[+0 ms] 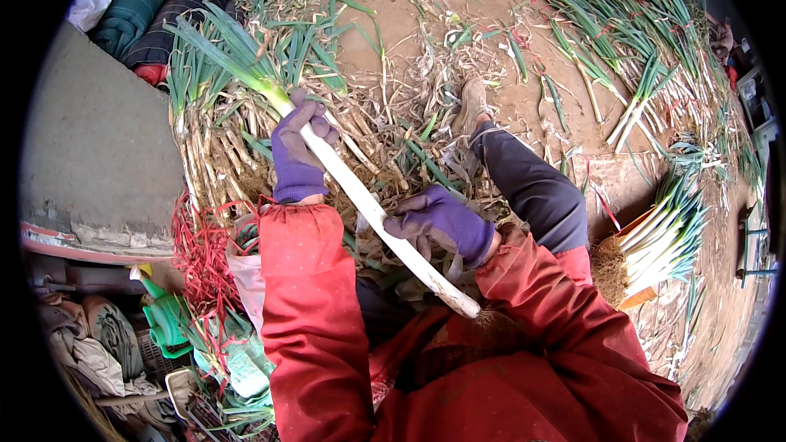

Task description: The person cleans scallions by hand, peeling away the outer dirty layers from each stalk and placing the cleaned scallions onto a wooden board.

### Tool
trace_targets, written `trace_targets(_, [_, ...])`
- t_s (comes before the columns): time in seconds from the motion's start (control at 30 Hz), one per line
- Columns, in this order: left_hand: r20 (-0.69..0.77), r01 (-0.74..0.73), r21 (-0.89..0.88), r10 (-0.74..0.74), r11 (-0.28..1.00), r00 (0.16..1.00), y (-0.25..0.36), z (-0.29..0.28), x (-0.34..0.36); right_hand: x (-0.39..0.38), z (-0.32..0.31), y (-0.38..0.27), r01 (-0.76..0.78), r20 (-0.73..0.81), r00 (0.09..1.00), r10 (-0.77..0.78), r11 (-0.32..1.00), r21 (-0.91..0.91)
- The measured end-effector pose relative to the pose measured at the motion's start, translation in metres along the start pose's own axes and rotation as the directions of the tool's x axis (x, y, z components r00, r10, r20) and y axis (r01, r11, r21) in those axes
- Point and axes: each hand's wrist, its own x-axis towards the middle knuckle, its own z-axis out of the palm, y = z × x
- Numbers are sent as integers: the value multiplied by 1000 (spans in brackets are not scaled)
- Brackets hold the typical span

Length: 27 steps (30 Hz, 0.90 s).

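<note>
A long green onion (348,176) slants across the middle, green leaves up at the far left and roots down toward my lap. My left hand (301,147), in a purple glove with greyish palm, is closed round its upper white stalk, just below the leaves. Lower down, my right hand (446,225), gloved the same way, has its curled fingers pressed against the stalk. Parts of those fingertips are hidden. Beyond my left hand lies a heap of untrimmed green onions (221,135) with dry outer skins.
Red ties (205,258) hang in a tangle at left, near a green watering can (166,319). A bundle of cleaned green onions (655,250) lies at right, with loose ones (630,57) farther off. Rolled covers (147,0) stand far left. Dry peelings litter the floor round my outstretched leg (532,184).
</note>
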Motion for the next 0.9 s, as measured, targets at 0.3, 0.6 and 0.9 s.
trace_targets(0.3, [-39, -15, 22, 16, 1000, 999, -2, 13, -14, -4, 16, -23, 162, -16, 972, -233, 723, -671])
trace_targets(0.6, [3, 14, 37, -14, 999, 1000, -13, 26, -22, -1, 13, -28, 64, -123, 985, -123, 912, -404])
trace_targets(0.9, [264, 99, -130, -62, 987, 963, 2, 14, -2, -26, 24, -32, 1, -157, 979, -131, 770, -638])
